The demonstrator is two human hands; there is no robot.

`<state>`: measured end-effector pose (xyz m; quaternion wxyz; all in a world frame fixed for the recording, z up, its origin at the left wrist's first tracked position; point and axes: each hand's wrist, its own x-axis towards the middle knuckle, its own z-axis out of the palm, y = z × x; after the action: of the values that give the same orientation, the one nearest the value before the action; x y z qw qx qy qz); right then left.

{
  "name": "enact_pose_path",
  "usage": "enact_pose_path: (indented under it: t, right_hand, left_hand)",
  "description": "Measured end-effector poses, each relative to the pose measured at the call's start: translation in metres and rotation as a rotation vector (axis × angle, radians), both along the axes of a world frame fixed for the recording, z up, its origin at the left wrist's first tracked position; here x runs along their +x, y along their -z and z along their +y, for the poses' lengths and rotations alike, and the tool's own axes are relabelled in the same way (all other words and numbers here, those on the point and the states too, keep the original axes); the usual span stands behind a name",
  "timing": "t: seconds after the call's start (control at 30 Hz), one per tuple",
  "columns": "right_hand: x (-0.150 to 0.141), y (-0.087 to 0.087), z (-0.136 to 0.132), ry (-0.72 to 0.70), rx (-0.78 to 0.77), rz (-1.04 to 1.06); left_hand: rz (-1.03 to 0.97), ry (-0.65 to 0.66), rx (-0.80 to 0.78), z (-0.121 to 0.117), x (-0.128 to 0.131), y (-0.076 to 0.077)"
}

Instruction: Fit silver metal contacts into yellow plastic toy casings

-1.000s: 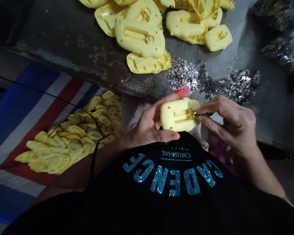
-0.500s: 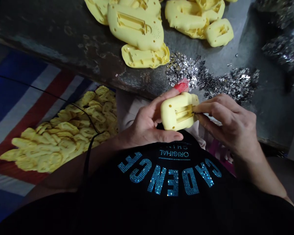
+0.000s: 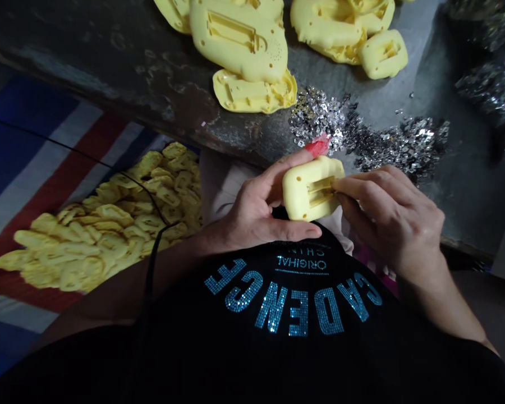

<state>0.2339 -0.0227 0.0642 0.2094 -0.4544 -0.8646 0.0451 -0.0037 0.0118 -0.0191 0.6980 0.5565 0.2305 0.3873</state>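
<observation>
My left hand (image 3: 258, 209) grips a small yellow plastic housing (image 3: 309, 189) between thumb and fingers; a red wrap covers the index fingertip (image 3: 317, 147). The housing's open slot faces up. My right hand (image 3: 393, 216) is closed in a pinch, its fingertips pressed into the right end of that slot; whatever they hold is hidden. Both hands hover just off the near edge of the dark worktable (image 3: 122, 62), above my black shirt.
Small shiny metal clips (image 3: 374, 137) lie heaped on the table behind the hands. More yellow housings (image 3: 244, 50) are piled at the back. A mound of yellow parts (image 3: 109, 224) lies on a striped cloth (image 3: 33, 146) on the floor to the left.
The thin metal piece seen at my right fingertips a second ago is no longer visible; the fingers have pushed further into the slot. The housing has tilted and shifted slightly right.
</observation>
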Motion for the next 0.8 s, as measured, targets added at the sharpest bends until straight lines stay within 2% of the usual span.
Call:
enact_pose_path:
  t: [0.1,0.2,0.33,0.43,0.5,0.63,0.8]
  right_hand:
    - [0.003,0.003,-0.004,0.056,-0.024,0.126]
    - [0.013,0.015,-0.002,0.142,-0.105,0.339]
    - [0.023,0.04,0.012,0.232,-0.425,0.69]
    - [0.022,0.049,0.023,0.177,-0.675,0.892]
    - [0.019,0.049,0.028,0.145,-0.763,0.95]
    - [0.014,0.047,0.032,0.15,-0.812,1.019]
    - [0.013,0.049,0.032,0.127,-0.831,1.055]
  left_hand:
    - [-0.036,-0.031,0.08,0.0,0.001,0.003]
    - [-0.046,-0.072,0.21,0.0,0.003,0.008]
    - [0.035,-0.178,0.452,0.004,0.003,0.009]
    - [0.129,-0.243,0.638,0.006,0.003,0.003]
    - [0.165,-0.251,0.678,0.007,0.003,-0.003]
    - [0.155,-0.223,0.702,0.007,0.004,-0.013]
    - [0.171,-0.181,0.707,0.008,0.002,-0.013]
